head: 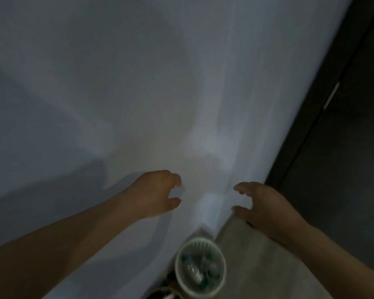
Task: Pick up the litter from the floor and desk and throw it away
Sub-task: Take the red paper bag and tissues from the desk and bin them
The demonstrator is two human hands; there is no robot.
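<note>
A round pale green slatted waste basket (200, 246) stands on the floor at the bottom centre, with a clear plastic bottle and other bits of litter inside it. My left hand (158, 194) hovers above and to the left of the basket, fingers curled apart and holding nothing. My right hand (261, 209) is held out above and to the right of the basket, fingers also spread and holding nothing. The frame is dim and blurred.
A white wall (138, 93) fills most of the view right in front of me. A dark door or cabinet (343, 137) runs down the right side. Beige floor (257, 266) lies right of the basket; a dark cable lies at its lower left.
</note>
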